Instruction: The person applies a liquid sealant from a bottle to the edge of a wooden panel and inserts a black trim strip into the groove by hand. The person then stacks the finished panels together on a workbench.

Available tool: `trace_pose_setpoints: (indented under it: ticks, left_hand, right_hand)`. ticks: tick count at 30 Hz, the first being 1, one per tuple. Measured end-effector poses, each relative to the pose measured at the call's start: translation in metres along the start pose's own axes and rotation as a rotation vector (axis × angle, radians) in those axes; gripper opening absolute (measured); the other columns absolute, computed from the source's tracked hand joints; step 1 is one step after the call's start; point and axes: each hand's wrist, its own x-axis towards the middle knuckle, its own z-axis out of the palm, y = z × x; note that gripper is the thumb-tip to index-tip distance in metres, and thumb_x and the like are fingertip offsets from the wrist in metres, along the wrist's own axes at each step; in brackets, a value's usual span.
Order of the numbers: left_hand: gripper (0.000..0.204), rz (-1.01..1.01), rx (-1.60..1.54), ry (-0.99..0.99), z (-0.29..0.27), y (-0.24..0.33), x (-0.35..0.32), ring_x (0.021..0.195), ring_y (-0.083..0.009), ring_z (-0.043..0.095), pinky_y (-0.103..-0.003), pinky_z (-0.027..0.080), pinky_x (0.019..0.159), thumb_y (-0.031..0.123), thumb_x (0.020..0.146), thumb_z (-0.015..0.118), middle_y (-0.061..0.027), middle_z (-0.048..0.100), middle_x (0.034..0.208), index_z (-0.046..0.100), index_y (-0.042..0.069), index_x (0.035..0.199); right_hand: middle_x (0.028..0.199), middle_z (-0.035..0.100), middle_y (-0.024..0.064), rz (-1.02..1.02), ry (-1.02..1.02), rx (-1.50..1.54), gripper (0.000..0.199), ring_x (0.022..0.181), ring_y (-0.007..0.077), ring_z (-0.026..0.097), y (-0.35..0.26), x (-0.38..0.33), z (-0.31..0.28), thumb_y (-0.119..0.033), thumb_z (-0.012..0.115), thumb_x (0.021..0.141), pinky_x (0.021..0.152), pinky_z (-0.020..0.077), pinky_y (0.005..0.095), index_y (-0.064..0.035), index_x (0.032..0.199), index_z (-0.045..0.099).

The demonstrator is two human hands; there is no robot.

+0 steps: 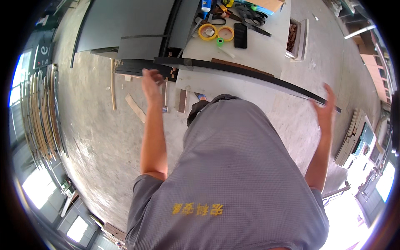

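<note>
A long, dark, narrow strip lies along the near edge of the white worktable, its right end jutting past the table. Close to the strip's left end is my left hand, raised, fingers loosely bent and apart, slightly blurred, with nothing visible in it. My right hand is at the strip's right end, thumb and fingers spread wide. Whether it touches the strip I cannot tell. A thin brown piece lies along the strip's far side.
On the table are yellow tape rolls, a black phone, a blue-and-white bottle and black straps. Large grey panels lie at the far left. A scrap bin stands right of the table. Long strips lean at left.
</note>
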Motion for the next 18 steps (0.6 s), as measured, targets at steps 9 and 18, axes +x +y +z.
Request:
trace_pose_setpoints:
  ticks: [9,18]
  left_hand:
    - [0.036,0.419,0.424,-0.059,0.058,-0.2,0.003,0.111,-0.0274,0.063,-0.039,0.05,0.093,0.006,0.085,0.071,-0.0127,0.067,0.118,0.063,0.004,0.12]
    - [0.027,0.685,0.48,0.125,0.074,-0.185,0.017,0.099,-0.0374,0.059,-0.044,0.048,0.087,0.006,0.081,0.074,-0.0137,0.064,0.102,0.059,0.003,0.104]
  right_hand:
    - [0.097,0.068,0.0116,-0.45,-0.54,-0.286,0.066,0.087,0.0359,0.066,-0.153,0.048,0.111,-0.017,0.076,0.081,0.074,0.053,0.0459,-0.0147,0.139,0.045]
    - [0.092,0.071,0.0143,-0.462,-0.454,-0.17,0.056,0.082,0.0337,0.068,-0.154,0.045,0.105,-0.014,0.076,0.08,0.073,0.053,0.0424,-0.0141,0.132,0.056]
